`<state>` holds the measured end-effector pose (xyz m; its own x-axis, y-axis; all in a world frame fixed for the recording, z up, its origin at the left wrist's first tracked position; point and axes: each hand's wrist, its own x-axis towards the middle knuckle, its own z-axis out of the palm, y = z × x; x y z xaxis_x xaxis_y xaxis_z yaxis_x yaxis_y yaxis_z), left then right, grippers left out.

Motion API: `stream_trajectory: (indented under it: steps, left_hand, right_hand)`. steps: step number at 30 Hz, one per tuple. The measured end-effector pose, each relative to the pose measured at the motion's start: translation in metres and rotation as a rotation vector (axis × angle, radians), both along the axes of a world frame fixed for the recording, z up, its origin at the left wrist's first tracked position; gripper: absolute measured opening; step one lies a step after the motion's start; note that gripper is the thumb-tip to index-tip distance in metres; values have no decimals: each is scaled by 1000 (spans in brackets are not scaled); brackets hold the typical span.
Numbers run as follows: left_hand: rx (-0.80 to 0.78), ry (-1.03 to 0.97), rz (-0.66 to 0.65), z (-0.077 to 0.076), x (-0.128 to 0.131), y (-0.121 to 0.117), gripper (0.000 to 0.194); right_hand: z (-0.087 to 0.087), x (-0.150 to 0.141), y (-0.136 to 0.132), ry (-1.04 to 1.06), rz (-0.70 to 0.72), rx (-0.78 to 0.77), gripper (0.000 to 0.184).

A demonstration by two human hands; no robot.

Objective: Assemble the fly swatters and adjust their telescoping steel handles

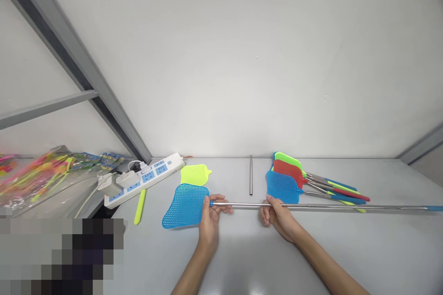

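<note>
A blue fly swatter (187,206) with a long, drawn-out metal rod lies across both hands, its blue handle end reaching the right edge of view. My left hand (210,221) grips it where the mesh head joins the rod. Farther along the rod, my right hand (278,217) pinches it between thumb and fingers. Behind the blue head is a loose yellow swatter head (194,174). A separate metal telescopic rod (251,176) lies beyond and between my hands. To the left rests a yellow handle (140,207).
Several swatters in green, red and blue (284,186) are piled at the right. A white power strip (162,169) with plugs and cables stands at the left, beside clear bags of colourful items (51,175). A wall (263,64) rises behind the grey table (235,258).
</note>
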<state>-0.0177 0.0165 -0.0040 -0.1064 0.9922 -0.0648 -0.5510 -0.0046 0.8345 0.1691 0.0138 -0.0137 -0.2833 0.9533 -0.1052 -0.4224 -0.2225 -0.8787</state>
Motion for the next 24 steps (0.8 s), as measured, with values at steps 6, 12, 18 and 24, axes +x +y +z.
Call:
stream_trajectory:
  steps: [6,12,18,24]
  left_hand:
    - [10,-12,-6,0,1,2,33]
    - [-3,25,-49,2,-1,1,35]
    - [-54,54,-59,4,-1,2,38]
    - [-59,77,-79,6,-2,1,39]
  right_hand:
    - [-1,0,2,20,-15,-12,52]
    - [-1,1,2,-1,-13,-28,51]
    - [1,2,0,-26,-25,-50,53]
    - [5,5,0,-14,-2,-76,52]
